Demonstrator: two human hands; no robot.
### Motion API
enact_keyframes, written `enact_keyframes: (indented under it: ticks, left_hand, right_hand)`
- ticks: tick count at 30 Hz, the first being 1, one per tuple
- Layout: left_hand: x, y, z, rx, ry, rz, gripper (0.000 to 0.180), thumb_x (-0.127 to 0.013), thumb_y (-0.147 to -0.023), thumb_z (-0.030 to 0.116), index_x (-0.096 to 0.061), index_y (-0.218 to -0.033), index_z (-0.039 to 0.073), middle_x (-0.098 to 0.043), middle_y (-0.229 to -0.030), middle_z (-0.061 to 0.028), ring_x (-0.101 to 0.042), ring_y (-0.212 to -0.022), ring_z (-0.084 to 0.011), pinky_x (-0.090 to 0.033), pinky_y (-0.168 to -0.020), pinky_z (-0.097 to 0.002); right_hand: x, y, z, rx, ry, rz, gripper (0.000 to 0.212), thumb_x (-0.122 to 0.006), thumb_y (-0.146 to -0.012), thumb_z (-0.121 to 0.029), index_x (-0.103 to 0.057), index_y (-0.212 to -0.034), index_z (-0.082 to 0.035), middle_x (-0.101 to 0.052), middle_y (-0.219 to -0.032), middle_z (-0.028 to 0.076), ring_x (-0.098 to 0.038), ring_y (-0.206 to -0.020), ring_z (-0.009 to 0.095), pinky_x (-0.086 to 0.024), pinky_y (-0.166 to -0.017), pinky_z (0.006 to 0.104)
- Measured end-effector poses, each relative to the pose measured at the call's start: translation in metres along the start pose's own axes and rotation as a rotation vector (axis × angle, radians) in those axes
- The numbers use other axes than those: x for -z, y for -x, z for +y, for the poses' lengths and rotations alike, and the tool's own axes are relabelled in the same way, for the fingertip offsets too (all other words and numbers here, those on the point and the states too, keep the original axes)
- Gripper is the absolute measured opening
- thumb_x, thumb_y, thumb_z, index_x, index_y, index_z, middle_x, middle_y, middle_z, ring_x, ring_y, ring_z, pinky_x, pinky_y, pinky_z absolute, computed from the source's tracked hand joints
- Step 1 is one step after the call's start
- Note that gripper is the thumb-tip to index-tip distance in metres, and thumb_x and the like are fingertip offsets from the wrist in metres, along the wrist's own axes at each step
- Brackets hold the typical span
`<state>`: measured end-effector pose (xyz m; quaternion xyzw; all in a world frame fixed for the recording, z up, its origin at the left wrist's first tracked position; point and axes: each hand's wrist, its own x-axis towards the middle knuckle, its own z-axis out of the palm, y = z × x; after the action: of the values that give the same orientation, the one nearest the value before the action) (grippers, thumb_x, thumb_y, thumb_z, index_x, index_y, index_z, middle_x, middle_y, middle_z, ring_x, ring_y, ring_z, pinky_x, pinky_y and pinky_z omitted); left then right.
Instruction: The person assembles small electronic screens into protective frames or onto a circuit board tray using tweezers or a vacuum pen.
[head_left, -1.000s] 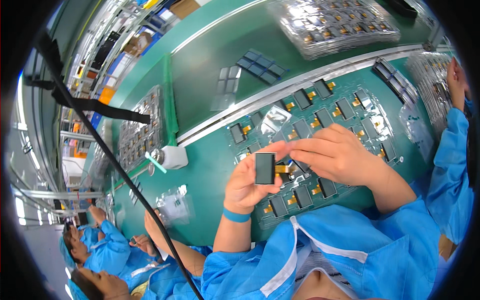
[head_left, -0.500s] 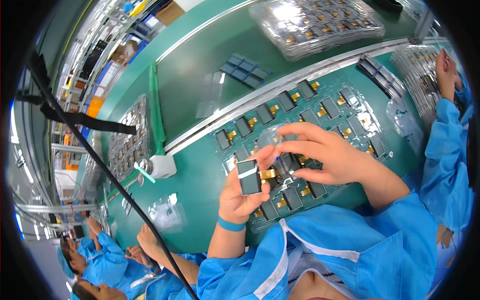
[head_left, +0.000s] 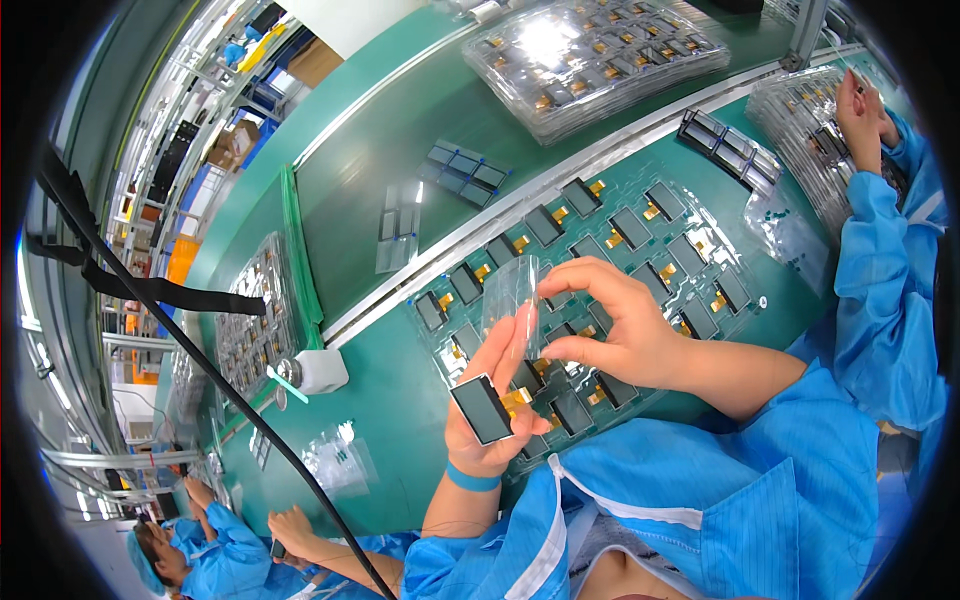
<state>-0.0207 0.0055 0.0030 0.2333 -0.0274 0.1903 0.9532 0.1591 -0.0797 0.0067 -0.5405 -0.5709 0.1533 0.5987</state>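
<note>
My left hand [head_left: 478, 448] is closed around a small LCD screen [head_left: 481, 410] with a dark face and a gold flex cable. Between that hand's raised fingertips stands a sheet of clear film [head_left: 511, 288]. Close to the film's right edge is my right hand [head_left: 630, 330], thumb and forefinger curved apart with a gap between them; whether a fingertip touches the film is unclear. Under both hands lies a clear plastic tray [head_left: 645, 245] with rows of similar screens, partly hidden by my hands.
Stacked trays of screens [head_left: 600, 75] sit beyond a metal rail. Film sheets [head_left: 463, 172] lie on the green surface. A white bottle [head_left: 321, 371] and a clear bag [head_left: 337, 460] are at left. Co-workers' arms [head_left: 865, 250] show on both sides; a black cable [head_left: 230, 365] crosses the left.
My right fingers have drawn apart from my left fingertips, and the clear film now stands up in view. The left hand has tilted the screen and moved slightly lower. The whole view has shifted.
</note>
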Motion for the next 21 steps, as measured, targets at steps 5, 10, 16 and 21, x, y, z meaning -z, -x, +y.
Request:
enact_keyframes:
  ticks: [5,10,16,21]
  left_hand:
    - [-0.003,0.0,-0.008,-0.12,0.08,0.082,0.087,-0.064,-0.079,0.023,-0.006,-0.138,-0.001,-0.005,-0.146,-0.0143,-0.06,-0.088,-0.0192,-0.054,-0.076,-0.0333]
    - [-0.01,-0.005,-0.006,0.014,-0.285,0.098,0.088,-0.072,-0.07,0.01,-0.017,-0.139,0.002,-0.016,-0.144,-0.0177,-0.057,-0.1,-0.0322,-0.052,-0.081,-0.0415]
    - [-0.012,-0.004,-0.015,0.051,-0.398,0.082,0.088,-0.072,-0.067,0.007,-0.02,-0.138,0.001,-0.02,-0.143,-0.0163,-0.058,-0.098,-0.0315,-0.051,-0.082,-0.0424]
    - [-0.01,-0.003,-0.012,-0.004,-0.444,0.138,0.085,-0.071,-0.07,0.011,-0.02,-0.137,-0.001,-0.023,-0.142,-0.0186,-0.061,-0.094,-0.0301,-0.054,-0.079,-0.0424]
  right_hand:
    - [0.002,-0.001,-0.003,0.094,0.069,0.015,0.044,-0.07,-0.074,-0.016,-0.052,-0.111,-0.001,-0.053,-0.107,0.015,-0.055,-0.096,0.024,-0.045,-0.08,0.0322]
    - [0.003,0.001,-0.005,-0.551,-0.566,-0.075,0.035,-0.056,-0.088,-0.026,-0.053,-0.111,0.001,-0.059,-0.102,0.009,-0.059,-0.089,0.015,-0.047,-0.077,0.0277]
    - [0.011,-0.005,-0.001,-0.837,-0.95,-0.199,0.033,-0.052,-0.09,-0.022,-0.053,-0.114,0.001,-0.059,-0.101,0.009,-0.058,-0.091,0.014,-0.049,-0.078,0.0296]
    - [0.012,-0.006,0.0,-0.819,-1.072,-0.189,0.031,-0.053,-0.09,-0.021,-0.054,-0.112,0.0,-0.059,-0.099,0.008,-0.058,-0.089,0.014,-0.049,-0.075,0.0285]
